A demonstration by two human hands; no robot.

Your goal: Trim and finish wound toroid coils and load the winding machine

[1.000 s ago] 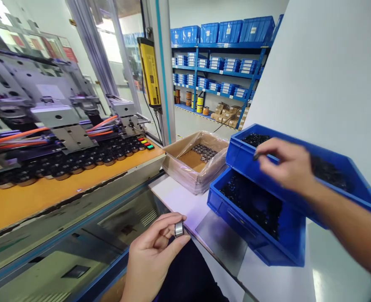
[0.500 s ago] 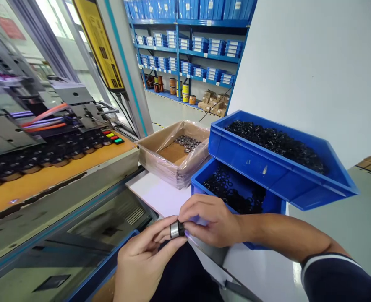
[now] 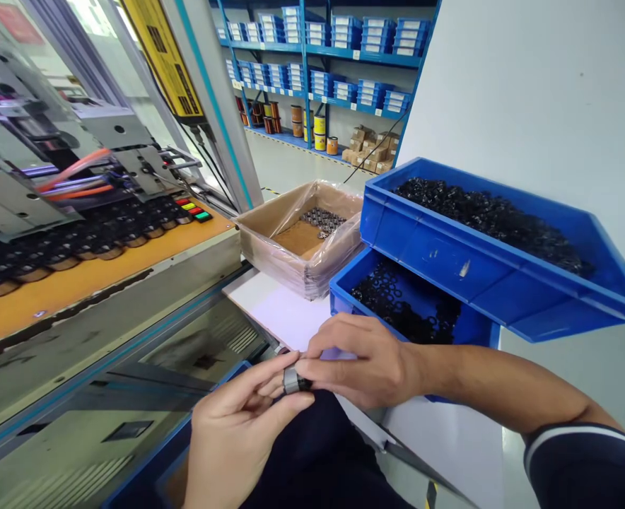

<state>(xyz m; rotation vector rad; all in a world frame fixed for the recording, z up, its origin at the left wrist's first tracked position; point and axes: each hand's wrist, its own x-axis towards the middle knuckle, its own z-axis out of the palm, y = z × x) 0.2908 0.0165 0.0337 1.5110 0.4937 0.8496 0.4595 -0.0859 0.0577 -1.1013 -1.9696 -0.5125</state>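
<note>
My left hand (image 3: 238, 431) pinches a small silver metal cylinder (image 3: 291, 380) between thumb and fingers, low in the middle of the view. My right hand (image 3: 363, 360) meets it from the right, fingertips closed on a small black ring pressed against the cylinder's end. Both hands are over the near edge of a white table (image 3: 285, 318). Just behind my right hand sits the lower blue bin (image 3: 344, 300) of black rings. The upper blue bin (image 3: 429, 247), tilted and also full of black rings, rests above it.
A plastic-lined cardboard box (image 3: 270, 244) with metal parts stands left of the bins. A machine with an orange deck (image 3: 79, 283) and a row of dark round parts (image 3: 79, 244) fills the left. Blue shelving (image 3: 344, 63) with bins lines the back wall.
My right hand left the upper blue bin and came down to the cylinder held in my left hand. In the last half second both hands stayed together and the view shifted slightly.
</note>
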